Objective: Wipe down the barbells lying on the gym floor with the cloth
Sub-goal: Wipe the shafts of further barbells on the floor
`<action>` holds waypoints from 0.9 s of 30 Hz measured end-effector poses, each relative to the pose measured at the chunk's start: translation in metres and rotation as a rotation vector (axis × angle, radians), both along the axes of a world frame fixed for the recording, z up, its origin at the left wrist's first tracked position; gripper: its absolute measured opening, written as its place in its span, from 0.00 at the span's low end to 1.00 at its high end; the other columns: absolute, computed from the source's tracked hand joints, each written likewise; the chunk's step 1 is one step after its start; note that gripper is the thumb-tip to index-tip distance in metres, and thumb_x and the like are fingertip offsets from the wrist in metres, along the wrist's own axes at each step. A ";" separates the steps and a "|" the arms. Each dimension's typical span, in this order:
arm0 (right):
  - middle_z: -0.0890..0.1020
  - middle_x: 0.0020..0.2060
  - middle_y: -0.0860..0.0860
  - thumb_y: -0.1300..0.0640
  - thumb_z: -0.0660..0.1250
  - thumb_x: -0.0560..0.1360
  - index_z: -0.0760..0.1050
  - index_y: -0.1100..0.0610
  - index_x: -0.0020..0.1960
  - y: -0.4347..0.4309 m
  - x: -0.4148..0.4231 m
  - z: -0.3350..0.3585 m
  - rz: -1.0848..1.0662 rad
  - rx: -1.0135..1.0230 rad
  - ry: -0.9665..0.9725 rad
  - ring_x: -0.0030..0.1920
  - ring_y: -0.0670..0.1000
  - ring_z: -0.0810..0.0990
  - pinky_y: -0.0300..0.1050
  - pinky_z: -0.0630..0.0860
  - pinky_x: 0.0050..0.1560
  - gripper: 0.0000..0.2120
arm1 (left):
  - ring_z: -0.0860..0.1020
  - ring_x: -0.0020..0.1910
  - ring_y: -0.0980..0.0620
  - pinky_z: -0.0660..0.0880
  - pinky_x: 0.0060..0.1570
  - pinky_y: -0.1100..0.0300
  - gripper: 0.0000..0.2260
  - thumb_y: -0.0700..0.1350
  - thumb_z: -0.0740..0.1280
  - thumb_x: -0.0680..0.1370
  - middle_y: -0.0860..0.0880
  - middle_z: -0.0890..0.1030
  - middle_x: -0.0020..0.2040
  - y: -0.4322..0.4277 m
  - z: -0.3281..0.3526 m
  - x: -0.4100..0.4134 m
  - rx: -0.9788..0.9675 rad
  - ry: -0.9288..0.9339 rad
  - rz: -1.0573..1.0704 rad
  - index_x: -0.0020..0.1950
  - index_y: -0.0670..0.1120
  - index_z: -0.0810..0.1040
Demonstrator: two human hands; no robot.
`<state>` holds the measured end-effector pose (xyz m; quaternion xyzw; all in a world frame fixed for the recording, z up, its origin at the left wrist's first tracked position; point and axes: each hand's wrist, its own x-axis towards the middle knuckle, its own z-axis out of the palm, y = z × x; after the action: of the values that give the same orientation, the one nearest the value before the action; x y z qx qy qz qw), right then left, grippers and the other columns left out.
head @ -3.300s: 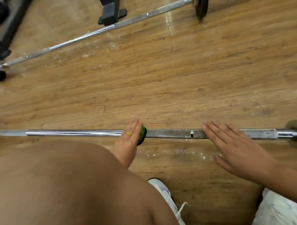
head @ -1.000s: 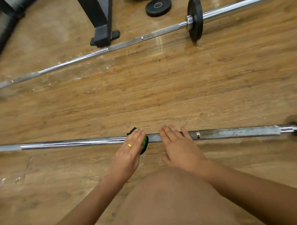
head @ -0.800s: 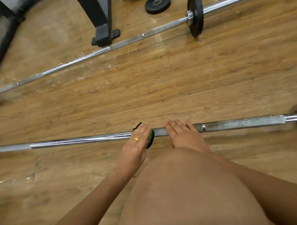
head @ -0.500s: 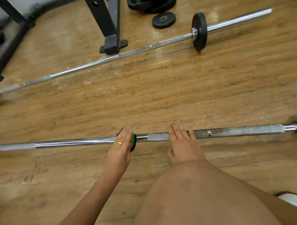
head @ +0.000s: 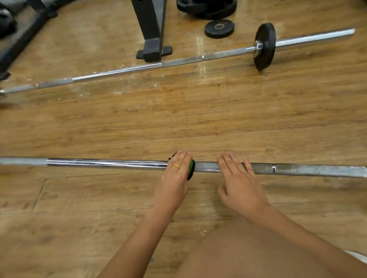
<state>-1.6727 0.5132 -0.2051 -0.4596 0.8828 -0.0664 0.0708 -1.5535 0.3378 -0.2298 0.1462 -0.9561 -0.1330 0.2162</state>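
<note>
Worn wood-plank floor (head: 198,121) with pale scuffs and white flecks fills the view. The near barbell (head: 108,164) lies across it from left to right, just beyond the person's knee (head: 245,259). A folded green cloth (head: 191,168) sits on the bar near its middle, mostly hidden under the left hand (head: 175,174), whose fingers lie straight and together, pressing it down; the thumb is out of sight. The right hand (head: 238,178) rests just to the right, fingers straight and slightly spread across the bar, steadying it.

Half a second ago the cloth was a little further left, on the smooth stretch; now it sits at the start of the rough grip section, while the right hand has barely moved. This looks like back-and-forth scrubbing that works rightward.

Left of the cloth the steel is bright and mirror-like. To the right it is dull, cross-hatched and spotted with rust or chalk, so most of that part is probably still unwiped.

On the far side lies the far barbell (head: 134,68), carrying one black round plate (head: 264,45). Loose plates (head: 219,28) and a black rack foot (head: 152,50) lie beyond it.
</note>
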 end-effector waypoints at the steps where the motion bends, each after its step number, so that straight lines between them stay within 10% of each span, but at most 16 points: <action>1: 0.60 0.79 0.53 0.50 0.58 0.74 0.56 0.59 0.80 0.001 -0.001 -0.001 -0.002 -0.008 0.002 0.80 0.52 0.56 0.53 0.40 0.77 0.36 | 0.74 0.69 0.39 0.73 0.66 0.49 0.28 0.25 0.70 0.71 0.39 0.76 0.69 -0.007 0.000 0.003 0.033 -0.005 0.069 0.71 0.36 0.73; 20: 0.48 0.81 0.49 0.49 0.58 0.79 0.42 0.55 0.82 0.004 -0.004 0.012 0.018 0.020 -0.107 0.81 0.49 0.45 0.53 0.37 0.79 0.38 | 0.70 0.73 0.39 0.62 0.71 0.58 0.21 0.31 0.62 0.79 0.37 0.72 0.72 -0.009 0.023 0.001 0.150 -0.128 0.058 0.73 0.35 0.70; 27: 0.46 0.81 0.49 0.49 0.57 0.80 0.40 0.55 0.82 0.003 -0.004 0.014 0.027 -0.009 -0.139 0.81 0.49 0.42 0.53 0.34 0.78 0.38 | 0.71 0.72 0.38 0.70 0.68 0.45 0.23 0.28 0.66 0.77 0.39 0.74 0.71 -0.002 0.023 0.008 0.075 -0.125 0.032 0.72 0.36 0.71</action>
<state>-1.6770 0.5165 -0.1912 -0.4662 0.8691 -0.1011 0.1311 -1.5452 0.3358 -0.2071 0.1773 -0.9597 -0.1557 0.1528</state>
